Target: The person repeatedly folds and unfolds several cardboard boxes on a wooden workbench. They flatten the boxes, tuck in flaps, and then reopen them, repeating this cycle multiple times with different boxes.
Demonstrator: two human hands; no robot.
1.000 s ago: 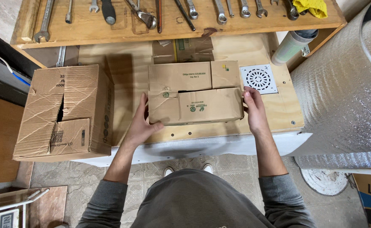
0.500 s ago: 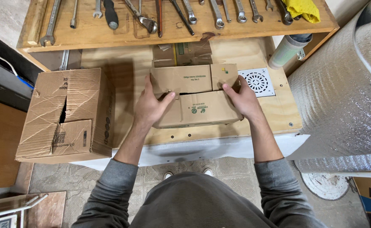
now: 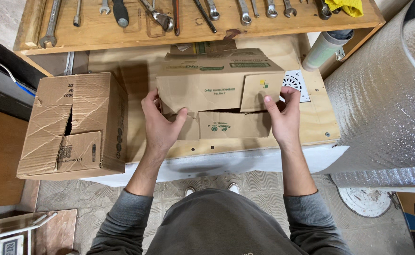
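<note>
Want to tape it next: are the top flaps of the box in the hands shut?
Nearly shut: the box has flaps folded down, a dark gap remaining, left hand and right hand pressing.

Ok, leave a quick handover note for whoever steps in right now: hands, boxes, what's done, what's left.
Left hand: gripping the left side of the small cardboard box, thumb on a front flap.
Right hand: gripping its right side, thumb on the upper flap.
The box sits tilted on the wooden bench; a larger crumpled box stands apart at left.
Done: flaps folded in.
Left: flaps still unsealed, with a gap between them.
</note>
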